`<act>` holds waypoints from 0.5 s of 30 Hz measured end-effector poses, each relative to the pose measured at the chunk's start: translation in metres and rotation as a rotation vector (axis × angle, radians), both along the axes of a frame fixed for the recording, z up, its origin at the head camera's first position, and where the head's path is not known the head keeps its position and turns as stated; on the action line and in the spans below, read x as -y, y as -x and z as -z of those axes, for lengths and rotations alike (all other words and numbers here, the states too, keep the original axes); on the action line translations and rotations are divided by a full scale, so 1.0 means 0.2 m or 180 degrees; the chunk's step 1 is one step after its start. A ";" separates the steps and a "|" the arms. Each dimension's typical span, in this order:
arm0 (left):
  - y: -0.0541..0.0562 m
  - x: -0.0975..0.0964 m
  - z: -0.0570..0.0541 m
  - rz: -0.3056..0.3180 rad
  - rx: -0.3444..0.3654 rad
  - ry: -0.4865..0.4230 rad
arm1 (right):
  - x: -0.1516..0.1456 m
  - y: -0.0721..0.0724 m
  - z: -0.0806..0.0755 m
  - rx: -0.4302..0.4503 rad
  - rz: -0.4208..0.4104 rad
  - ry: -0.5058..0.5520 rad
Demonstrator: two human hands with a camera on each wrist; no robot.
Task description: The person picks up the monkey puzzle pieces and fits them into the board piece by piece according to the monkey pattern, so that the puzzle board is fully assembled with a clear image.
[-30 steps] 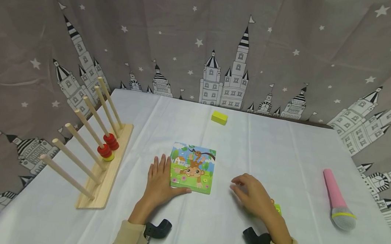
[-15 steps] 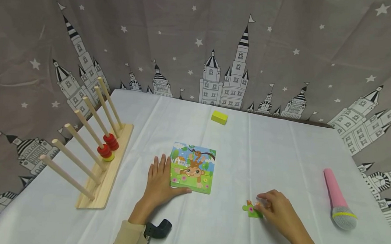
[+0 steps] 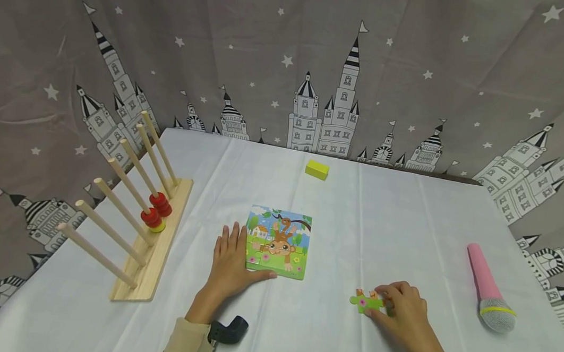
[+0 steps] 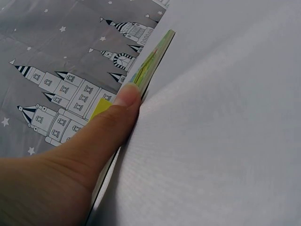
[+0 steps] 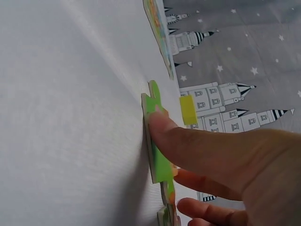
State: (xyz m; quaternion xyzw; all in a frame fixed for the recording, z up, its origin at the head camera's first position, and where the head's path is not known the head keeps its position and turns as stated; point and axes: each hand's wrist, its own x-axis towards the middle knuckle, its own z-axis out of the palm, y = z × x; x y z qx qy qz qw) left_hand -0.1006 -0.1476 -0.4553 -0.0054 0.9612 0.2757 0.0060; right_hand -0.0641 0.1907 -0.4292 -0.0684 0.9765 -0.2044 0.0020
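A square monkey jigsaw puzzle (image 3: 278, 243) lies flat on the white cloth. My left hand (image 3: 231, 266) rests along its left side with fingers extended; the thumb (image 4: 128, 95) touches the near edge. To the right, my right hand (image 3: 405, 312) pinches a green jigsaw piece (image 3: 362, 302) with a pink flower, thumb at its near side and index finger at the far side. In the right wrist view the thumb lies over that green piece (image 5: 160, 160). More piece edges (image 5: 164, 214) show beyond it, partly hidden by the fingers.
A wooden peg rack (image 3: 163, 255) with red and yellow rings stands on the left. At the back lies a yellow block (image 3: 317, 170). A pink toy microphone (image 3: 489, 288) lies on the right. Behind the table hangs a grey castle-print curtain (image 3: 250, 47).
My right hand has moved right and nearer, from beside the puzzle to the loose green piece, where thumb and finger have closed on it. The left hand has stayed still.
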 end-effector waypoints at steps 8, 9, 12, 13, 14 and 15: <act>0.00 0.00 0.00 -0.0007 0.0016 -0.0001 | 0.01 0.00 0.01 -0.0222 -0.0030 0.0191; 0.00 0.00 0.00 -0.0007 0.0015 0.0001 | 0.01 0.00 0.01 -0.0257 -0.0055 0.0207; 0.00 0.00 -0.01 -0.0003 0.0009 -0.0005 | 0.01 0.00 0.01 -0.0379 -0.0134 0.0287; 0.00 0.00 -0.01 -0.0002 0.0012 -0.0011 | 0.01 0.00 0.00 -0.0396 -0.0171 0.0339; 0.00 0.00 -0.01 -0.0003 0.0012 -0.0014 | 0.01 0.01 0.00 -0.0382 -0.0199 0.0393; 0.00 0.00 -0.01 -0.0004 0.0009 -0.0013 | 0.01 0.01 -0.01 -0.0347 -0.0232 0.0458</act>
